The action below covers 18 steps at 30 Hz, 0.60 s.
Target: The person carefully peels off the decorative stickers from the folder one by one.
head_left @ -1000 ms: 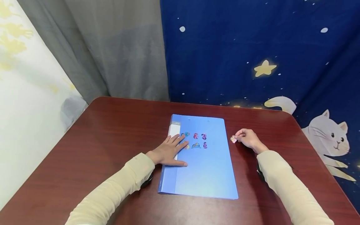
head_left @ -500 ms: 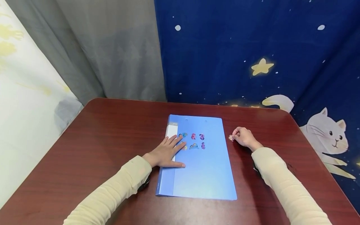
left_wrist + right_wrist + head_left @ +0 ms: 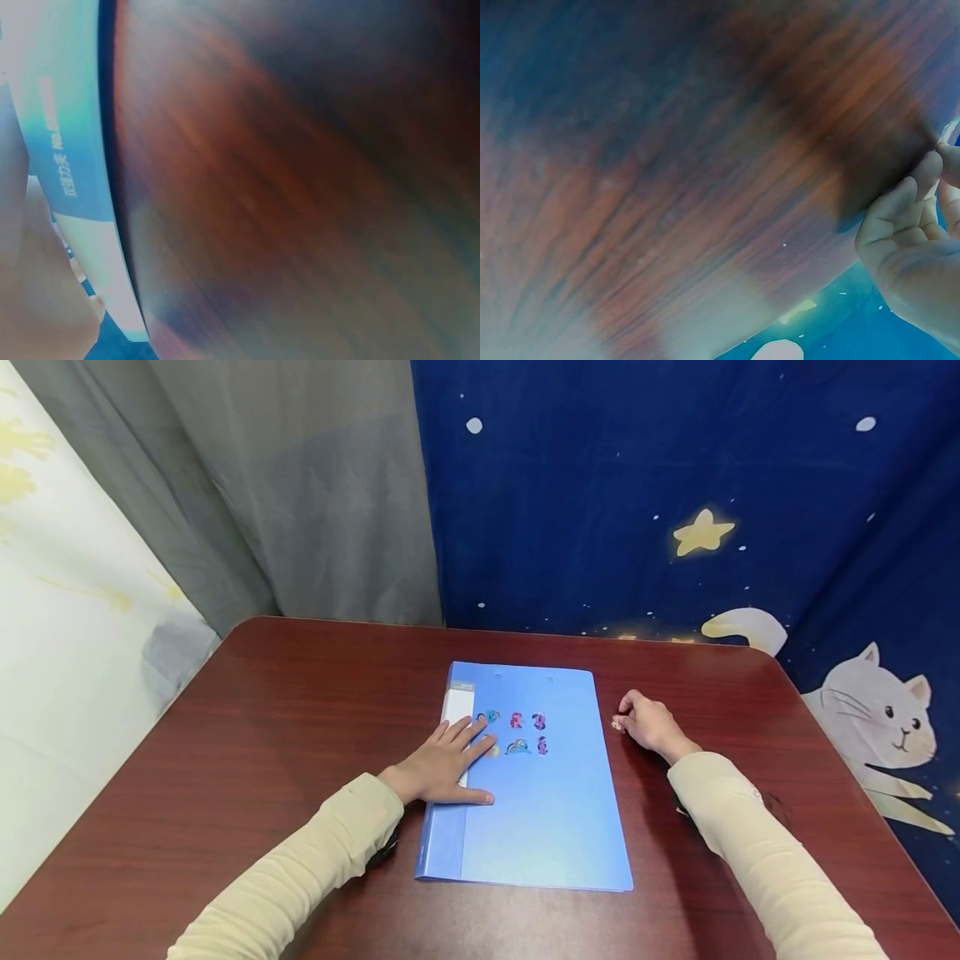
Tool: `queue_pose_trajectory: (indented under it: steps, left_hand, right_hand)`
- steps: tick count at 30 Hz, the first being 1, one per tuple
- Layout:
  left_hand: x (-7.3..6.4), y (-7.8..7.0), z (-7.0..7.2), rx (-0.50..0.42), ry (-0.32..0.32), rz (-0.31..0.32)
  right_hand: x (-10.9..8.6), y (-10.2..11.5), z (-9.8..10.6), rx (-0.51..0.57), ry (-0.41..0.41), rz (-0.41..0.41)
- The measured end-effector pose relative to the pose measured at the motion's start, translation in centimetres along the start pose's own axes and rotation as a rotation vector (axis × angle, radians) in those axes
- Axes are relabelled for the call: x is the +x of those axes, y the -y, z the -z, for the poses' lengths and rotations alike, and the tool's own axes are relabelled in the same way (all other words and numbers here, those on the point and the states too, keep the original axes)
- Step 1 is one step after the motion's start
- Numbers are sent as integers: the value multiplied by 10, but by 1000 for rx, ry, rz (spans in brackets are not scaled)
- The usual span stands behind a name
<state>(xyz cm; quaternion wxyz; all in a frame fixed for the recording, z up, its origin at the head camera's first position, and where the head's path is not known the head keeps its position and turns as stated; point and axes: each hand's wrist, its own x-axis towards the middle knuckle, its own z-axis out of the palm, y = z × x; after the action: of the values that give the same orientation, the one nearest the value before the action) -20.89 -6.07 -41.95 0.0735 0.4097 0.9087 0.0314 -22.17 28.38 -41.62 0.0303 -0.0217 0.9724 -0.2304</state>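
Here, the right hand point(image 3: 649, 725) pinches a small pale sticker point(image 3: 618, 722) at its fingertips. Just left of that pinch lies a blue file folder point(image 3: 543, 835) bearing cartoon pony stickers point(image 3: 518, 747); farther left, the left hand point(image 3: 441, 768) spreads flat across it, fingers splayed.

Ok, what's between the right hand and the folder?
The sticker pinched by the right hand, then a narrow strip of bare table up to the edge of the folder. The head view shows it.
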Motion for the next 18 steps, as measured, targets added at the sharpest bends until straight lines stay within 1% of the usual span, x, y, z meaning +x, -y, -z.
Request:
queue_pose_trajectory:
  steps: [4, 8, 11, 13, 18]
  left_hand:
    - [0, -1, 1, -2, 0, 3]
    - [-2, -4, 0, -2, 2, 8]
    - [-4, -5, -1, 1, 7, 16]
    - [-4, -6, -1, 8, 8, 25]
    - [-5, -8, 1, 15, 2, 31]
  right_hand:
    - [-2, 0, 0, -13, 7, 5]
    - [-5, -2, -1, -19, -20, 55]
    - [-7, -4, 0, 19, -19, 80]
    - [-8, -5, 1, 58, -10, 78]
    - [-12, -9, 5, 150, -1, 39]
